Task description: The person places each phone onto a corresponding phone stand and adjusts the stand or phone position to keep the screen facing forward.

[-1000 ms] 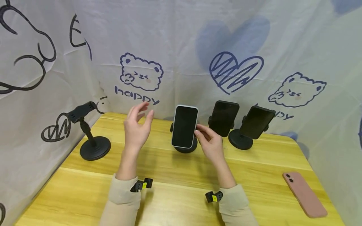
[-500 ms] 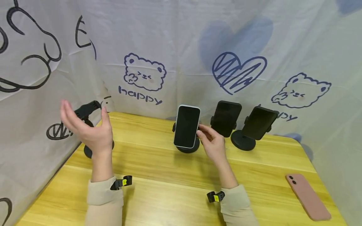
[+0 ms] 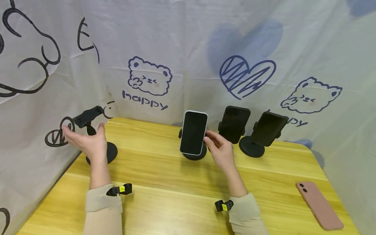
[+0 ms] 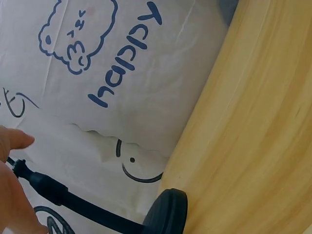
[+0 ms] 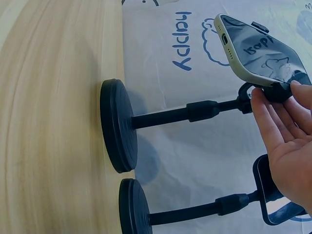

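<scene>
A phone with a white edge (image 3: 194,133) sits upright and slightly tilted in a black phone stand (image 5: 195,111) at mid-table. At its right side, my right hand (image 3: 221,150) pinches the stand's clamp between thumb and fingers, as the right wrist view also shows. On the left, another black phone stand (image 3: 88,117) has a bare holder with no phone in it. My left hand (image 3: 91,143) is raised right at that stand, thumb up and fingers extended, overlapping its pole in the head view. In the left wrist view part of the left hand (image 4: 17,202) shows beside the stand's neck.
To the right stand two more stands bearing dark phones, one phone (image 3: 235,124) upright and the other phone (image 3: 269,128) tilted. A pink phone (image 3: 320,205) lies face down near the right edge of the wooden table (image 3: 176,202). Printed cloth (image 3: 194,49) hangs behind.
My left hand has moved left from beside the middle phone to the bare stand, then dropped a little there. My right hand stays at the middle stand's clamp.
</scene>
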The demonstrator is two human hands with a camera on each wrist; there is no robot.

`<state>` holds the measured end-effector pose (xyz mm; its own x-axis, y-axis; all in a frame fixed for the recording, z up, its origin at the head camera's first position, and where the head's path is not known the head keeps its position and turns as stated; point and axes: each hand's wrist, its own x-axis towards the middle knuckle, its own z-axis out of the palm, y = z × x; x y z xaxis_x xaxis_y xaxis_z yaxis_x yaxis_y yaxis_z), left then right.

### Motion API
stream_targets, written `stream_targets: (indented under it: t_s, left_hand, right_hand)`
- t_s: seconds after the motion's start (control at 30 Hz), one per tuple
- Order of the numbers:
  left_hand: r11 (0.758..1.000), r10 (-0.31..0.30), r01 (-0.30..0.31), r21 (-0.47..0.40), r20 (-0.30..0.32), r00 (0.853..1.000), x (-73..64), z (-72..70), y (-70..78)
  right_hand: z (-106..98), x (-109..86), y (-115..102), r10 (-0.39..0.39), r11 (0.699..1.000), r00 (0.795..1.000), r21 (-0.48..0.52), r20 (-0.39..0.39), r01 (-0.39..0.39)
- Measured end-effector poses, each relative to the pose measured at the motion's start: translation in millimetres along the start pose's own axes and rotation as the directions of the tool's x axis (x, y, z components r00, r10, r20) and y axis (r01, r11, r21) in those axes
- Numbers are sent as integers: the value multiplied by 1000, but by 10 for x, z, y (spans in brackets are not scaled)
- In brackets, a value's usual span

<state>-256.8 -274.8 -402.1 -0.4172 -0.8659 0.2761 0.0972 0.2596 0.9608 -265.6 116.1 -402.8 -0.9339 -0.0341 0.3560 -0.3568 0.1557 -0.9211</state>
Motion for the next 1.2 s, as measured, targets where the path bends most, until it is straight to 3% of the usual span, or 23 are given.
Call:
stream_targets:
  t_s: [0.07, 0.17, 0.3, 0.6, 0.87, 1.2]
  left_hand:
    - [998, -58, 58, 11, 31, 998, 27, -12, -30]
    - [997, -73, 72, 28, 39, 997, 48, -11, -61]
    - [998, -61, 60, 31, 20, 998, 56, 4, -89]
    - [997, -42, 40, 60, 39, 998, 72, -3, -133]
    - [997, -26, 26, 69, -1, 1000, 55, 22, -129]
    - [997, 11, -15, 73, 65, 998, -32, 146, -106]
  right_hand:
    - [8, -3, 2, -5, 1000, 1000, 3, 5, 5]
    - [19, -5, 8, -17, 1000, 1000, 6, 4, 17]
    - [29, -4, 13, -25, 1000, 1000, 7, 2, 25]
    - [37, -7, 0, -30, 1000, 1000, -6, 5, 30]
    - [13, -4, -1, -34, 999, 999, -5, 4, 34]
    - [-10, -16, -16, -45, 999, 999, -12, 15, 46]
